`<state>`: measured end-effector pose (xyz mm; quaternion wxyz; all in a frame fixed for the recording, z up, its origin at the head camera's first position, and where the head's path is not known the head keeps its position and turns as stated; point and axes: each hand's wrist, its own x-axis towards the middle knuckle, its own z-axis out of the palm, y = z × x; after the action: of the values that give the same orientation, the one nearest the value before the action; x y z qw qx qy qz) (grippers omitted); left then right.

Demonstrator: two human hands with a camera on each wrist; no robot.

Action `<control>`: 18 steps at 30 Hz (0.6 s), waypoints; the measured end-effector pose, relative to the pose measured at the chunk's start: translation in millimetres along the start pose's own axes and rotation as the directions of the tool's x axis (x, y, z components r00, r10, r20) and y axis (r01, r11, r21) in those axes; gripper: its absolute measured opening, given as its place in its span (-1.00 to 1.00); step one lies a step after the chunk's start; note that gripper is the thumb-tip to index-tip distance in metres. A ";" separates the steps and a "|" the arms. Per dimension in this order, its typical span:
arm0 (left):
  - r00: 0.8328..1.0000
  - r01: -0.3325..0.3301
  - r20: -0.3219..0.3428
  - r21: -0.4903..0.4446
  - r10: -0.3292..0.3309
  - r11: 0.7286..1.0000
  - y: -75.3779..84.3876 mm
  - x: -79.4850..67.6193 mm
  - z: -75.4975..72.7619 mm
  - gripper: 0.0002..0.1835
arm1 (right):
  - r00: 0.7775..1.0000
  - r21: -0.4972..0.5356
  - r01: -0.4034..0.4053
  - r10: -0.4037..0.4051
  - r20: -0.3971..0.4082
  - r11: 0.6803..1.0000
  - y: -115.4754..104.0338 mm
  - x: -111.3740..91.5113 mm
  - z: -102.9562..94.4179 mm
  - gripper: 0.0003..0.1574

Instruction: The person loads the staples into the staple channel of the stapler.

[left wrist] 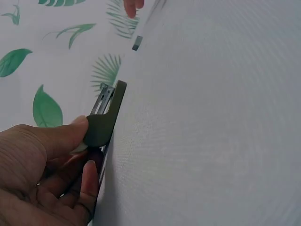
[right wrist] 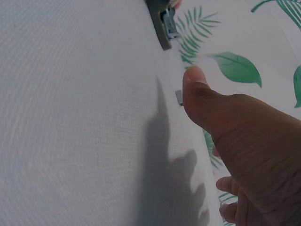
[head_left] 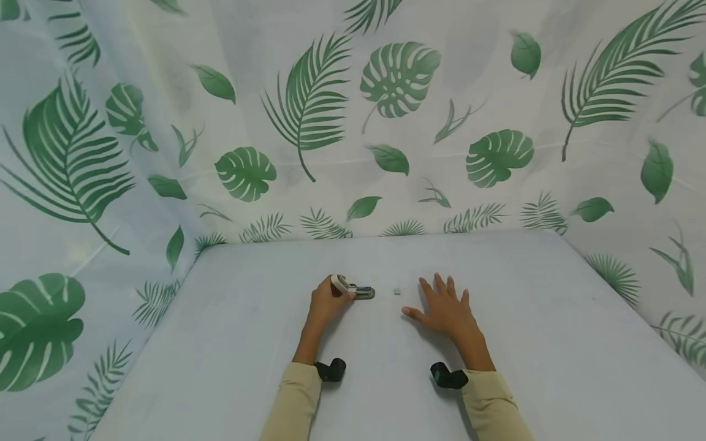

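Note:
My left hand [head_left: 325, 303] grips a small stapler [head_left: 364, 293] by its rear end, thumb on the near side. The stapler's pale top [head_left: 339, 282] is tipped up and back, baring the metal staple channel [left wrist: 102, 100]. An olive-green base [left wrist: 119, 101] runs beneath it, close over the table. Just right of the stapler lies a short grey strip of staples [head_left: 397, 291]. My right hand [head_left: 444, 311] is spread palm down beside that strip, its fingers apart and holding nothing. In the right wrist view the thumb [right wrist: 200, 101] partly covers the staple strip [right wrist: 179, 98].
Both hands are over a white-covered table [head_left: 220, 343]. A leaf-patterned white curtain [head_left: 331, 202] rises behind the table and along its sides. Black wrist cameras [head_left: 331, 370] sit at the inner side of each wrist, by the beige sleeves [head_left: 292, 398].

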<state>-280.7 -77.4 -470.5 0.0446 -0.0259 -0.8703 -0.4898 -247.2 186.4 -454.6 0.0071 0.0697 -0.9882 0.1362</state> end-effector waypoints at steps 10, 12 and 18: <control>0.996 -0.040 0.082 -0.051 0.044 0.998 0.6 0.4 2.9 -0.70 | 1.000 -0.015 -0.006 0.006 0.025 1.000 -3.2 0.3 5.9 0.12; 0.993 -0.048 0.101 -0.056 0.053 0.997 0.2 0.4 5.1 -0.69 | 0.999 -0.021 -0.008 0.008 0.033 1.000 -3.6 0.7 7.1 0.12; 0.989 -0.051 0.138 -0.079 0.062 0.996 0.4 0.6 8.8 -0.66 | 0.999 -0.037 -0.005 0.007 0.048 0.999 -3.0 2.1 8.9 0.09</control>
<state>-281.7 -69.6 -474.7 -0.0038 -0.0866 -0.8511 -0.5178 -248.8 180.9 -462.2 -0.0161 0.0699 -0.9906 0.1164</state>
